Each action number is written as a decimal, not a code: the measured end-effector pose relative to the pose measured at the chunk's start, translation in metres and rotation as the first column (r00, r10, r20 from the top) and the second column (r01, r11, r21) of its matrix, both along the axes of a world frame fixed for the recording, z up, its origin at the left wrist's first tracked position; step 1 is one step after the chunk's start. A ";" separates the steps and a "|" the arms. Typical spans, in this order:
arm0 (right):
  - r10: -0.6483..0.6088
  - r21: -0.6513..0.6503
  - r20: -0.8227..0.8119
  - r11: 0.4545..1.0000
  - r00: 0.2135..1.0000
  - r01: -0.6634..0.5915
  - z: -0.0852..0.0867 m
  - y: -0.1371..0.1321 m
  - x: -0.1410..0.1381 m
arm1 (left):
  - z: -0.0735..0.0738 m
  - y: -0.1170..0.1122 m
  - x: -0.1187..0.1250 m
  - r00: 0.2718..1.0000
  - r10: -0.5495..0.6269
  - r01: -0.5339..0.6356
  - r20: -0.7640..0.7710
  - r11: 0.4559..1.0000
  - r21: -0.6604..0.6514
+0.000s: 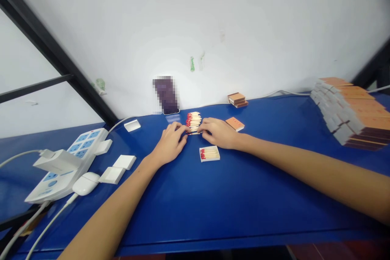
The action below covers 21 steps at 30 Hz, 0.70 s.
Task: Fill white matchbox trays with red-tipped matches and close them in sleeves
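A loose pile of red-tipped matches (193, 120) lies on the blue table (213, 199) near the wall. My left hand (169, 142) and my right hand (218, 132) meet at the pile's near edge, each pinching the ends of a few matches held between them. Just in front of my right hand sits an open white matchbox tray (209, 153) filled with matches. An orange matchbox sleeve (235, 123) lies to the right of my right hand.
A big stack of orange matchboxes (350, 109) fills the right end. A small stack of matchboxes (237, 99) sits by the wall. A phone (166, 95) leans against the wall. A power strip (65, 162), plugs and an earbud case (85, 183) lie at the left.
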State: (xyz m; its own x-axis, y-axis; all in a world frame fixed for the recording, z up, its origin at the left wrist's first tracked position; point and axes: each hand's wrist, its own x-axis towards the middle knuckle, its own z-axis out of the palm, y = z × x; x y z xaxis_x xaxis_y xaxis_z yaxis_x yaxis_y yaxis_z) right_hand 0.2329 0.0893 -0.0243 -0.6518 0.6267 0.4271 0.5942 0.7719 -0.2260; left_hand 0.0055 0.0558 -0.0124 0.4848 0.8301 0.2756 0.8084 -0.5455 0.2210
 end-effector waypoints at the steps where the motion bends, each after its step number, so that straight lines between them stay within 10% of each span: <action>1: 0.000 0.002 -0.002 1.000 1.000 0.000 0.000 0.000 0.000 | 0.000 0.000 0.000 1.000 0.003 -0.003 0.000 1.000 0.001; 21: -0.046 0.004 0.017 0.999 0.999 0.045 0.004 -0.004 0.000 | 0.000 0.000 0.001 1.000 0.031 -0.031 0.001 0.999 0.015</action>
State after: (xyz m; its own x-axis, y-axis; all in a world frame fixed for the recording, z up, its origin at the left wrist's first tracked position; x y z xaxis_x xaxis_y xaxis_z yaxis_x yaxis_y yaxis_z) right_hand 0.2328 0.0851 -0.0199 -0.6299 0.6544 0.4183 0.6325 0.7448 -0.2128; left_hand 0.0063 0.0562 -0.0127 0.4592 0.8402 0.2885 0.8247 -0.5239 0.2131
